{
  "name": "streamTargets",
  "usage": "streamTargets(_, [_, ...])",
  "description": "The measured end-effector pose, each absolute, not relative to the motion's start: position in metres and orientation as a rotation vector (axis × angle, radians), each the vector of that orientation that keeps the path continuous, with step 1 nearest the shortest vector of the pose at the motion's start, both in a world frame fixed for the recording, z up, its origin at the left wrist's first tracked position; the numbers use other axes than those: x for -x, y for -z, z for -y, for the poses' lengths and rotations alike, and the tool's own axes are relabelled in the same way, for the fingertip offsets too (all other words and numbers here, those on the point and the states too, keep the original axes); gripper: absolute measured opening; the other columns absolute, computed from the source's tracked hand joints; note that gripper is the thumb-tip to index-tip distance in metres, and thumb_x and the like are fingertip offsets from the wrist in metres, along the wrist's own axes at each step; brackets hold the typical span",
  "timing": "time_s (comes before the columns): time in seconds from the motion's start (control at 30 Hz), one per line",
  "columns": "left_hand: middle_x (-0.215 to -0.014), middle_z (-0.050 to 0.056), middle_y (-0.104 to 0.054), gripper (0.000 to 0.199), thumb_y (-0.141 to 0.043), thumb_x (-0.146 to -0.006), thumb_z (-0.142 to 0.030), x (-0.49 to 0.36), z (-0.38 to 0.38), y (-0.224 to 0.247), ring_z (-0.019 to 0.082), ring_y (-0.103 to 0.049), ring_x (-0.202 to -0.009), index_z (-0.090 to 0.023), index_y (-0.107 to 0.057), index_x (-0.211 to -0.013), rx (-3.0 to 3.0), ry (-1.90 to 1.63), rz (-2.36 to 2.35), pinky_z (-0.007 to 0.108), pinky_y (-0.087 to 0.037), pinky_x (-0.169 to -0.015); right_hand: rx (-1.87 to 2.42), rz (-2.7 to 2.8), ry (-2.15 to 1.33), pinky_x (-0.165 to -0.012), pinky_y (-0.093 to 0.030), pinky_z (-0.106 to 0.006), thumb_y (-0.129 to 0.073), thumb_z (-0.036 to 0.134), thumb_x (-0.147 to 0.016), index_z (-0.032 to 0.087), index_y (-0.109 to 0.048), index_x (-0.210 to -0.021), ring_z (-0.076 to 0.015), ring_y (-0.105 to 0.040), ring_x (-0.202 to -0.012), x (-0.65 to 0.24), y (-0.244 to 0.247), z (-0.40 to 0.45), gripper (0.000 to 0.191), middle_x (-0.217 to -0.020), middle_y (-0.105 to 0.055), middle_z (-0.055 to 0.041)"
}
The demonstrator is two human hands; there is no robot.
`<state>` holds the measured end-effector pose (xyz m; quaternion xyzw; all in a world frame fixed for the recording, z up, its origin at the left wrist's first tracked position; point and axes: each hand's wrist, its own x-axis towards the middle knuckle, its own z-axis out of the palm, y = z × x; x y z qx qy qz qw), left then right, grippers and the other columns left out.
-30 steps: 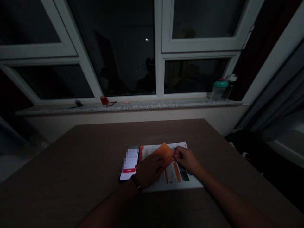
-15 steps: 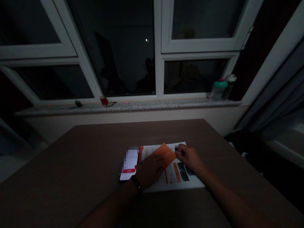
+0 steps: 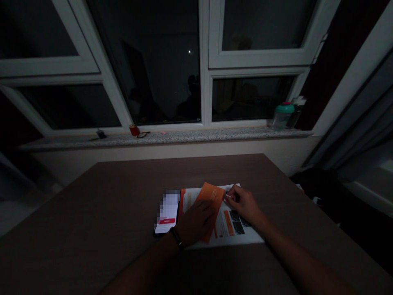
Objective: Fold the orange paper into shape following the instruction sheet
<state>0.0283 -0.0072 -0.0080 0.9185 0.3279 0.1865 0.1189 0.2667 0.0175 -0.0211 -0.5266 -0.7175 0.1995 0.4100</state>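
Observation:
An orange card [image 3: 211,192] lies at a slant over a printed white sheet [image 3: 254,237] on the dark wooden table. My left hand [image 3: 196,219], a dark band on its wrist, rests flat across the card with fingers stretched out. Close to the card's upper right corner, my right hand [image 3: 244,203] is closed in a pinch. Something small and whitish shows at its fingertips, too small and dim to name. Left of the sheet lies a phone [image 3: 167,213] with a lit screen, partly pixelated.
The brown table [image 3: 123,196] stretches toward a granite windowsill [image 3: 196,136]. On the sill stand a bottle with a teal lid [image 3: 281,116], a small red jar [image 3: 134,130] and a small dark object [image 3: 100,133]. A curtain [image 3: 362,106] hangs at the right.
The orange card has turned clockwise under my left hand, its lower end swinging from beside the phone toward the sheet's front edge. My right hand has shifted only slightly.

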Motion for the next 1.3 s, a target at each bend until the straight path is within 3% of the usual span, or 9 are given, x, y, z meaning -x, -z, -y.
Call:
streamTargets(0.5, [-0.131, 0.009, -0.052, 0.048, -0.064, -0.086, -0.021, -0.028, 0.008, 0.004, 0.026, -0.046, -0.122, -0.023, -0.047, -0.131, -2.659, -0.480, -0.936, 0.043, -0.040, -0.104, 1.151, 2.077, -0.642, -0.058, -0.039, -0.022, -0.061, 0.018, -0.081, 0.021, -0.053, -0.077, -0.0126, -0.053, -0.062, -0.248, 0.026, -0.007, 0.009, -0.070, -0.056, 0.0030])
streamTargets(0.7, [-0.132, 0.009, -0.050, 0.048, -0.064, -0.087, -0.026, -0.027, 0.008, 0.004, 0.027, -0.046, -0.122, -0.023, -0.047, -0.132, -2.669, -0.475, -0.914, 0.043, -0.040, -0.103, 1.115, 2.146, -0.516, -0.065, -0.039, -0.023, -0.056, 0.012, -0.079, 0.021, -0.051, -0.073, -0.0148, -0.055, -0.071, -0.249, 0.027, -0.015, 0.012, -0.075, -0.057, 0.0006])
streamTargets(1.07, [-0.134, 0.009, -0.049, 0.046, -0.065, -0.087, -0.024, -0.026, 0.007, 0.005, 0.027, -0.044, -0.123, -0.021, -0.048, -0.130, -2.676, -0.467, -0.919, 0.042, -0.039, -0.105, 1.193, 2.092, -0.642, -0.055, -0.035, -0.020, -0.058, 0.015, -0.077, 0.021, -0.051, -0.075, -0.0123, -0.051, -0.058, -0.253, 0.031, -0.017, 0.009, -0.063, -0.054, 0.0049])
streamTargets(1.3, [-0.137, 0.010, -0.048, 0.048, -0.066, -0.086, -0.025, -0.026, 0.007, 0.007, 0.028, -0.043, -0.125, -0.019, -0.048, -0.130, -2.673, -0.423, -0.938, 0.043, -0.039, -0.106, 1.134, 2.109, -0.563, -0.057, -0.033, -0.021, -0.055, 0.012, -0.077, 0.020, -0.046, -0.069, -0.0117, -0.048, -0.061, -0.249, 0.035, -0.018, 0.014, -0.066, -0.050, 0.0040])
